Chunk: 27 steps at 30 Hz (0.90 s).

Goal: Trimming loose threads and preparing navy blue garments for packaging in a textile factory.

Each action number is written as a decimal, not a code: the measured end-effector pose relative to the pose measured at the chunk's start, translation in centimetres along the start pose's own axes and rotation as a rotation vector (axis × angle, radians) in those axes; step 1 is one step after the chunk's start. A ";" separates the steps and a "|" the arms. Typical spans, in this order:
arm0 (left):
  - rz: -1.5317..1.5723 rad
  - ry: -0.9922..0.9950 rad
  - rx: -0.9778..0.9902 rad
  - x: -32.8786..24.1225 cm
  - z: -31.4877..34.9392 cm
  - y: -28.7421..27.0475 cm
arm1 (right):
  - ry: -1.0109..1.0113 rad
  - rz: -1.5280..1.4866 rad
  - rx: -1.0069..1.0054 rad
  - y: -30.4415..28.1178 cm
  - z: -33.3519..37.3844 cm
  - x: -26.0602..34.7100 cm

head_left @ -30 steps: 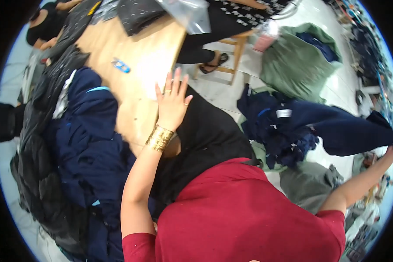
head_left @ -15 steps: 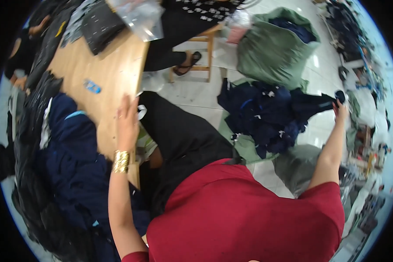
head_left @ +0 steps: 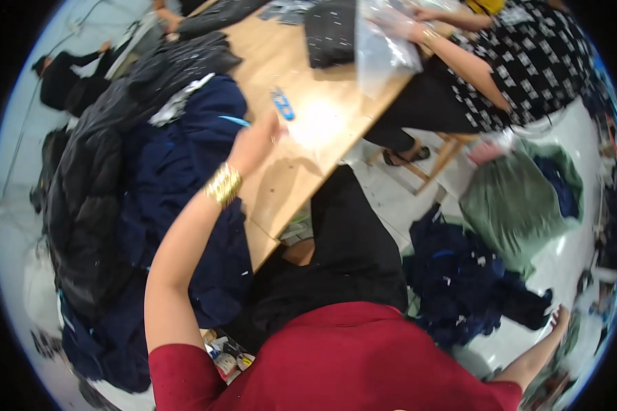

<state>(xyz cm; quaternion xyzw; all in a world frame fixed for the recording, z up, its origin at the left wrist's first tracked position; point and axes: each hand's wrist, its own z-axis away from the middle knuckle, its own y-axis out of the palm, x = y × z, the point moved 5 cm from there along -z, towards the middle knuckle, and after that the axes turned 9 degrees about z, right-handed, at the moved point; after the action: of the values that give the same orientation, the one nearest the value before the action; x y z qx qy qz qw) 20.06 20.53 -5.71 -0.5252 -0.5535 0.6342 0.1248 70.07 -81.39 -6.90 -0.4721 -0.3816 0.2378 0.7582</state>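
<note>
My left hand (head_left: 255,145), with a gold cuff bracelet at its wrist, is over the near part of the wooden table (head_left: 308,164). It sits beside a pile of navy garments (head_left: 178,164) with a light blue strip showing; its fingers are blurred. Just beyond it lies a small pair of blue thread snips (head_left: 282,106). Far to the right, my right hand (head_left: 560,322) is stretched out low with fingers apart. Its fingertips are close to the end of a navy garment (head_left: 528,301) in the heap on the floor; whether they touch is unclear.
Black garments (head_left: 92,219) are heaped left of the navy pile. Across the table a person's hands (head_left: 408,24) handle a clear plastic bag (head_left: 384,58) beside folded black clothing (head_left: 329,34). A wooden stool (head_left: 435,164) and a green sack (head_left: 514,205) stand at right.
My view has turned left, bringing the co-worker's hands into sight. My left hand has moved from the table edge toward the navy pile. My right hand, earlier gripping the navy garment's end, has loosened.
</note>
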 end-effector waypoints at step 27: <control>0.370 -0.256 -0.545 6.1 2.9 -12.4 | -1.966 0.237 0.109 53.5 84.8 52.9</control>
<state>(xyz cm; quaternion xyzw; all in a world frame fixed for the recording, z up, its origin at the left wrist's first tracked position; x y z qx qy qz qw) 9.88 27.83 0.93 -0.5471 -0.6089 0.5357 -0.2073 33.42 25.69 -13.84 -0.0644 -0.7798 0.6152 0.0963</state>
